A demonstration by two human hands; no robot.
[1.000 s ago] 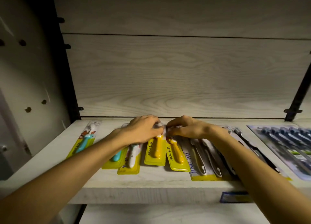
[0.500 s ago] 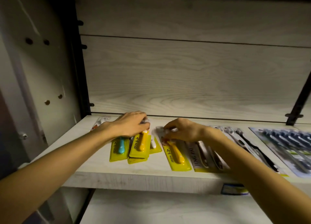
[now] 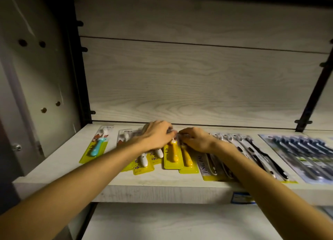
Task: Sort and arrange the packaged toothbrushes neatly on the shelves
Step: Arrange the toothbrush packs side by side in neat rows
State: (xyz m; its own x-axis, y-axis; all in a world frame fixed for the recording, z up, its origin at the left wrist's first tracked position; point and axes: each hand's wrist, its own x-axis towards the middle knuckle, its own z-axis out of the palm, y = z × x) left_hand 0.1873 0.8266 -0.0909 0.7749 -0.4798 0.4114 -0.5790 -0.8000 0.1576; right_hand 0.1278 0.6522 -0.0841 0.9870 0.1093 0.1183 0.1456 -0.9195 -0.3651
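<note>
Several yellow-carded children's toothbrush packs lie flat on the pale wooden shelf. A pack with a blue brush lies alone at the left. Packs with white brushes overlap under my left forearm. My left hand grips the top of a pack with an orange brush. My right hand pinches the top of a second orange-brush pack, which lies partly under the first. The heads of both packs are hidden by my fingers.
To the right lie a multi-brush pack marked JING PAI, a black-and-white brush pack and a dark-brush pack. A blue price tag sits on the shelf's front edge. A lower shelf shows below. Black brackets flank the back panel.
My left hand has slid its orange-brush pack rightward until it overlaps the pack under my right hand. The white-brush packs are now uncovered on the left. The view has shifted.
</note>
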